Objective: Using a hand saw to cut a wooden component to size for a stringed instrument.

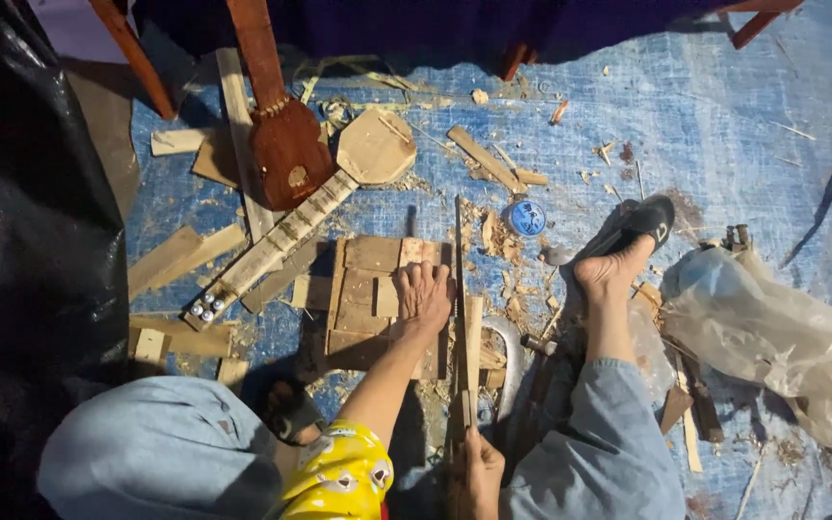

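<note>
Left hand (424,297) flat, fingers spread, pressing wood block (370,303). Right hand (479,472) clenched on thin stick (459,289); stick points to 12 o'clock, just right of left hand.

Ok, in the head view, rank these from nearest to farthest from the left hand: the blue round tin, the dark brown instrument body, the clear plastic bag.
Measured from the left hand, which lies flat on the wooden block:
1. Blue round tin, up and to the right among the chips.
2. Dark brown instrument body, up and to the left.
3. Clear plastic bag, far right, beyond the bare foot.
</note>
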